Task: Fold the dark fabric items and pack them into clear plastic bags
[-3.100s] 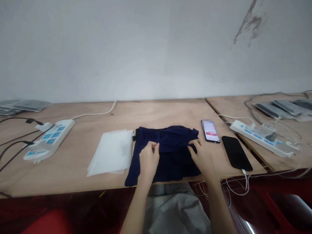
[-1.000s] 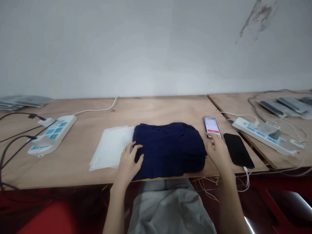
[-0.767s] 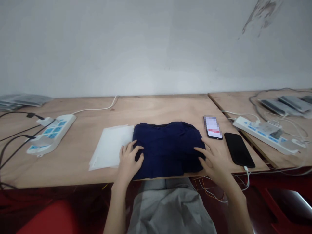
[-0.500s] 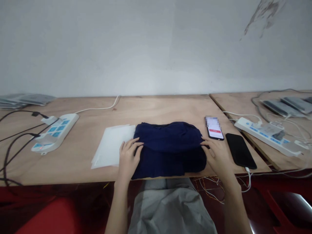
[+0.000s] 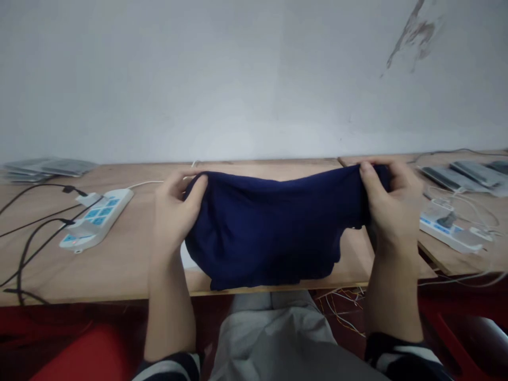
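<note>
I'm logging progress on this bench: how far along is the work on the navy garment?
Done: nothing looks finished. In hand: the left hand and right hand each pinch a top corner of the navy garment, lifted and spread, its hem near the table edge. Left: laying it flat.

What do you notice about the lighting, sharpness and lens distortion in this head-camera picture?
Head view: light is soft and even, with no hard shadows or glare on the wooden table. The navy cloth reads nearly flat dark, its folds hard to see. The left hand and right hand are slightly soft. The table's far edge bows, a wide-angle effect.
</note>
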`<state>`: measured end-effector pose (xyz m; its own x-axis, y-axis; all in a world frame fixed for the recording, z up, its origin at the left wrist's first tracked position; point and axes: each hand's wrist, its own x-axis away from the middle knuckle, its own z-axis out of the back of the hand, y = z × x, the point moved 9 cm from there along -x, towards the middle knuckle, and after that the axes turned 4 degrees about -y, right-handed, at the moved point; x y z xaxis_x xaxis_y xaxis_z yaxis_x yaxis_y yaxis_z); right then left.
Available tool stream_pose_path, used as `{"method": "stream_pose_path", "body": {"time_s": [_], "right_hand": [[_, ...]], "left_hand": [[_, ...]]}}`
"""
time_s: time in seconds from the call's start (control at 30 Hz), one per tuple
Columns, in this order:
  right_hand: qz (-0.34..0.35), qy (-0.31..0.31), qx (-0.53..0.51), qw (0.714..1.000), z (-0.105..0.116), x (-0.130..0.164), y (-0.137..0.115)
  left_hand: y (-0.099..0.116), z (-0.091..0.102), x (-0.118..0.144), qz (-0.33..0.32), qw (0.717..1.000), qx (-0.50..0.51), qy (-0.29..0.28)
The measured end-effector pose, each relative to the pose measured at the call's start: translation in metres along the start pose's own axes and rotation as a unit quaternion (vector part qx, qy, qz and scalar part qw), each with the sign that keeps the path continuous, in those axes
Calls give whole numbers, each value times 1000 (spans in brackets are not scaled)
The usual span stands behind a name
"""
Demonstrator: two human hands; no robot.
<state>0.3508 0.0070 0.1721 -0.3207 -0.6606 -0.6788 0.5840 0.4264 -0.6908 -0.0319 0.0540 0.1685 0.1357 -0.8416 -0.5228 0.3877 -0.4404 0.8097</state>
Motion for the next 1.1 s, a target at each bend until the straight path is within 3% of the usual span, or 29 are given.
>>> {"method": "stream_pose_path", "body": {"time_s": [0.1, 0.2, 0.27, 0.33, 0.4, 0.47, 0.53, 0.63, 0.8, 0.93, 1.1], "right_hand": [[-81, -87, -73, 990, -36, -19, 54], [-165, -188, -25, 968, -84, -16, 117], [-189, -202, 55, 959, -103, -4, 146], [-181, -190, 91, 960, -110, 14, 156], [-145, -186, 110, 965, -112, 39, 149], [-68, -221, 143, 962, -114, 69, 128], [10, -281, 198, 939, -120, 105, 110], [24, -326, 285, 901, -123, 145, 108], [14, -337, 347, 875, -126, 161, 115], [20, -334, 360, 871, -116, 158, 98], [45, -336, 332, 880, -105, 185, 67]], "left_hand": [[-43, -19, -19, 86, 990, -27, -106], [-99, -44, -27, 148, 957, -159, -194], [-119, -54, -27, 134, 943, -242, -185], [-127, -66, -15, 107, 942, -271, -167], [-127, -81, 11, 73, 941, -273, -184], [-121, -101, 48, 20, 929, -281, -241], [-122, -117, 85, -8, 902, -313, -297], [-137, -126, 121, 14, 867, -357, -347], [-148, -127, 125, 25, 842, -379, -383], [-127, -116, 124, 5, 842, -377, -386], [-104, -99, 156, -24, 851, -378, -363]]}}
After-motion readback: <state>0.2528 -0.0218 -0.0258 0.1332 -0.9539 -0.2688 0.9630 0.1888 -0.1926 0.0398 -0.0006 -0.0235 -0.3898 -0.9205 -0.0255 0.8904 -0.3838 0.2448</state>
